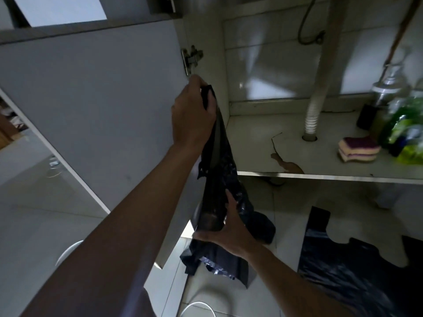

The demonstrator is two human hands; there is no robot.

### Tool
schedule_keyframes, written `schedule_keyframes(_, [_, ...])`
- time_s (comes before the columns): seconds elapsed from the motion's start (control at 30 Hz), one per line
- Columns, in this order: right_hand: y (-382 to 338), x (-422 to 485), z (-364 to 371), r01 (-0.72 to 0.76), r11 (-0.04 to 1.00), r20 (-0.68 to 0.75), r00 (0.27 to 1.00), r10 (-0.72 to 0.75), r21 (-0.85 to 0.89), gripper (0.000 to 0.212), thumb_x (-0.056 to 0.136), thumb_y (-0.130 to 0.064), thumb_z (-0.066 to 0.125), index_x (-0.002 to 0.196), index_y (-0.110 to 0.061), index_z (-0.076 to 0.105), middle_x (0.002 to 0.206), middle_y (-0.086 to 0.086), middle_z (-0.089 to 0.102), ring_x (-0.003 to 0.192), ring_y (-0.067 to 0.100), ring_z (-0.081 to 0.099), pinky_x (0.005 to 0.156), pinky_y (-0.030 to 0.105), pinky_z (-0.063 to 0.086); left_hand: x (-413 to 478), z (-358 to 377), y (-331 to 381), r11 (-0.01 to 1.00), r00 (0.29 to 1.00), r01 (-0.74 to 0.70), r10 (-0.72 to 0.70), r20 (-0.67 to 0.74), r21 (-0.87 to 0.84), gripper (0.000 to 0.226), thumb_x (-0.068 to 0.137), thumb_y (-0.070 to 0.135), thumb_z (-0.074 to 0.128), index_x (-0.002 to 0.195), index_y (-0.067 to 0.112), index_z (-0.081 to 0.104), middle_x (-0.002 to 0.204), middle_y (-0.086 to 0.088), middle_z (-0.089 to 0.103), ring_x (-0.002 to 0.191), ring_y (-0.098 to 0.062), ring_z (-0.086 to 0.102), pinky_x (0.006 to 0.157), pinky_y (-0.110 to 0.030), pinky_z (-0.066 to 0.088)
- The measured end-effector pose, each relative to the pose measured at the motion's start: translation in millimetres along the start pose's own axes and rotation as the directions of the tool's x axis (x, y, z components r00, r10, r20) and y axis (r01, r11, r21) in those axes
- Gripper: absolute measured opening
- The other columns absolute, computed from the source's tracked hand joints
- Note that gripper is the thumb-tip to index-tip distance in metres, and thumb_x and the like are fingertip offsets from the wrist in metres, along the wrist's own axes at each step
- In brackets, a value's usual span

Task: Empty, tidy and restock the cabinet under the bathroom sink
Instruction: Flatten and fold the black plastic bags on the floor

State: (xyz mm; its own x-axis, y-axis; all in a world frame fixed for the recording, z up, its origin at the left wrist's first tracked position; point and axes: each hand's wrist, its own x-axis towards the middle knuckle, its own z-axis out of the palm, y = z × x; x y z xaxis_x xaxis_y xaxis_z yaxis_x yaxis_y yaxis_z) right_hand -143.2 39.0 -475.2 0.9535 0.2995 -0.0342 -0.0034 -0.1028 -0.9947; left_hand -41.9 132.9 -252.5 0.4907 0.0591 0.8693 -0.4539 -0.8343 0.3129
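1. A crumpled black plastic bag point(219, 179) is held in the air, stretched long between the two hands, just in front of the left front corner of the open cabinet point(258, 138) under the sink.
2. The left hand point(194, 115) grips the upper end of the bag, its fingers closed tight around the plastic, near the metal hinge point(191, 57).
3. The right hand point(229, 234) holds the lower part, thumb on one side and fingers curled on the other side; a loose end of the bag hangs under it.
4. The grey cabinet door point(91, 99) stands open at the left, behind the left arm.
5. Inside, the pale bottom board has a brown chipped spot point(286, 164) near its front edge.
6. A white ribbed drain hose point(312, 115) goes down into a hole in the board.
7. To the right lies a purple and yellow sponge point(358, 149), and just beside it stand blurred green bottles point(405, 133) and a dark pump bottle point(375, 110).
8. On the tiled floor point(290, 213) under the cabinet, at the right, a second black plastic bag point(343, 277) lies flat.
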Motion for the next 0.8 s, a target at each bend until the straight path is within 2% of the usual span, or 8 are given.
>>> schedule_keyframes(0.07, [-11.5,-0.6,8.7,0.046,0.992,-0.134,0.991,-0.030,0.119,0.128,0.049,-0.055,0.094,0.149,-0.044,0.014,0.144,-0.017,0.046,0.130,-0.002,0.048,0.110,0.027,0.043,7.3,4.3,8.3,0.999,0.998,-0.033,0.032,0.046,0.028,0.017,0.097,0.020,0.050,0.099,0.005,0.058,0.083,-0.007,0.064,0.072,-0.017,0.060,0.062,-0.040,0.052])
schedule_keyframes(0.13, [-26.6,-0.5,12.4,0.098,0.981,-0.265,0.963,-0.051,0.170,0.101,0.062,-0.041,0.093,0.141,-0.030,0.031,0.129,-0.016,0.057,0.116,-0.004,0.058,0.101,0.022,0.049,11.3,9.3,17.1,0.997,0.992,-0.063,0.057,0.111,0.052,0.016,0.097,0.020,0.051,0.099,0.005,0.057,0.085,-0.008,0.064,0.075,-0.020,0.060,0.065,-0.042,0.052])
schedule_keyframes(0.23, [-45.9,1.3,3.1,0.112,0.991,-0.476,0.877,-0.066,0.069,0.049,0.078,-0.024,0.082,0.115,-0.024,0.049,0.106,-0.010,0.065,0.096,0.005,0.066,0.082,0.022,0.055,13.9,14.6,27.9,0.993,0.984,-0.101,0.090,0.151,0.067,0.015,0.096,0.019,0.052,0.100,0.005,0.057,0.088,-0.010,0.064,0.077,-0.022,0.061,0.066,-0.043,0.052])
schedule_keyframes(0.33, [-51.6,6.2,-27.7,0.020,0.996,-0.553,0.831,-0.062,-0.082,0.014,0.087,-0.023,0.072,0.097,-0.020,0.063,0.087,-0.005,0.070,0.077,0.007,0.066,0.068,0.025,0.049,22.8,13.7,28.7,0.990,0.987,-0.118,0.107,0.123,0.084,0.016,0.095,0.019,0.053,0.102,0.005,0.057,0.092,-0.012,0.065,0.079,-0.026,0.063,0.067,-0.042,0.053])
schedule_keyframes(0.47, [-52.8,2.4,-91.0,-0.124,0.954,-0.561,0.826,-0.052,-0.272,0.017,0.088,-0.023,0.072,0.102,-0.013,0.073,0.089,0.003,0.072,0.084,0.021,0.067,0.065,0.026,0.044,39.0,0.5,16.7,0.955,0.989,-0.095,0.059,0.134,0.282,0.025,0.098,0.024,0.051,0.116,0.007,0.057,0.112,-0.015,0.063,0.091,-0.033,0.064,0.070,-0.039,0.050])
schedule_keyframes(0.57, [-60.6,-0.2,-143.5,-0.137,0.945,-0.601,0.796,-0.073,-0.296,0.017,0.089,-0.019,0.073,0.102,-0.009,0.075,0.091,0.009,0.073,0.089,0.027,0.069,0.068,0.026,0.049,44.1,-12.4,4.3,0.910,0.990,-0.067,0.009,0.141,0.409,0.033,0.099,0.027,0.050,0.128,0.010,0.053,0.120,-0.016,0.057,0.095,-0.040,0.061,0.071,-0.045,0.049])
schedule_keyframes(0.7, [-92.5,-6.7,-192.2,-0.084,0.940,-0.612,0.777,-0.146,-0.331,0.013,0.089,-0.025,0.074,0.097,-0.015,0.078,0.081,0.000,0.071,0.085,0.018,0.069,0.060,0.014,0.044,41.2,-15.6,-3.7,0.900,0.980,-0.032,-0.057,0.190,0.435,0.030,0.095,0.017,0.052,0.124,0.007,0.053,0.116,-0.020,0.054,0.103,-0.039,0.054,0.073,-0.047,0.046])
schedule_keyframes(0.8, [-128.1,-10.3,-213.2,-0.028,0.886,-0.529,0.811,-0.250,-0.462,0.005,0.088,-0.025,0.074,0.093,-0.025,0.076,0.083,-0.004,0.070,0.082,0.012,0.066,0.062,0.017,0.044,35.9,-19.0,1.9,0.860,0.899,0.006,-0.228,0.373,0.511,0.065,0.082,0.024,0.066,0.139,0.010,0.038,0.134,-0.022,0.041,0.120,-0.040,0.042,0.090,-0.050,0.038])
